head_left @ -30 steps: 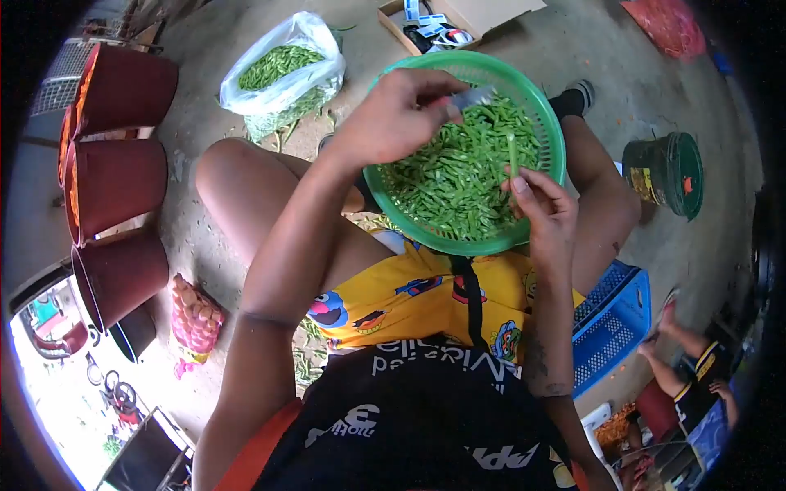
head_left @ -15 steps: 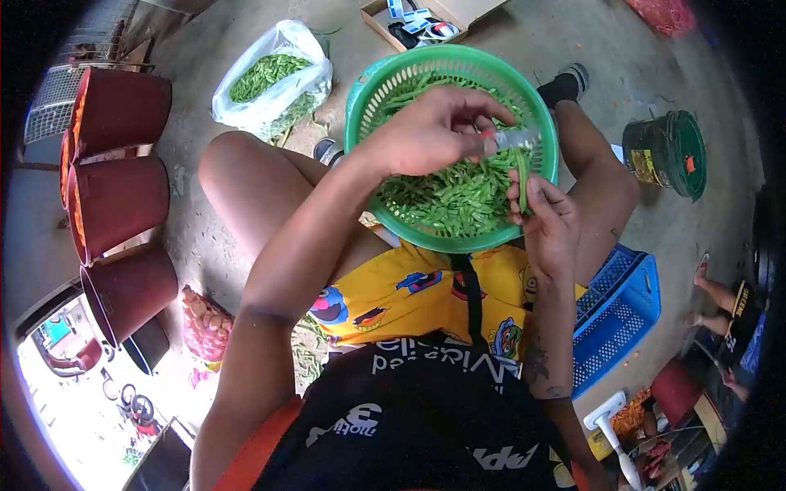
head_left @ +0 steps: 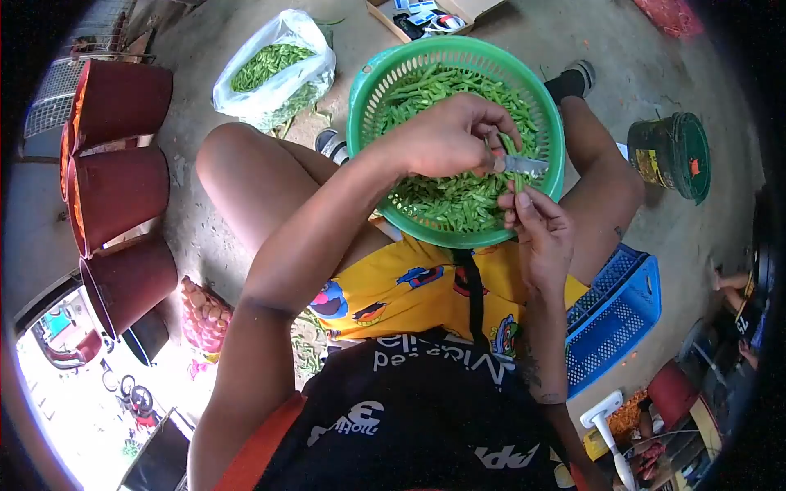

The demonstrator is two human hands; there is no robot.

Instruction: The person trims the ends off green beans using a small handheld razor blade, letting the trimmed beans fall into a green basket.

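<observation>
A green plastic basket [head_left: 372, 90] full of cut green beans [head_left: 442, 200] sits between my legs. My left hand [head_left: 458, 139] is over it, closed around a small knife [head_left: 526, 166] whose short blade points right. Below the blade, my right hand [head_left: 542, 229] pinches a few long green beans [head_left: 518, 186] between thumb and fingers at the basket's right rim. The blade lies across these beans, close above the right fingertips. My left palm and most of the knife handle are hidden.
A white plastic bag [head_left: 233, 98] of cut beans stands at the upper left. Dark red bins [head_left: 123, 188] line the left side. A blue crate [head_left: 610, 344] and a dark green bucket [head_left: 667, 155] are at the right. An open cardboard box [head_left: 385, 16] lies beyond the basket.
The knife and my left hand have moved slightly down and right, with the blade now lower across the beans. My right hand has dropped a little. The view has shifted slightly.
</observation>
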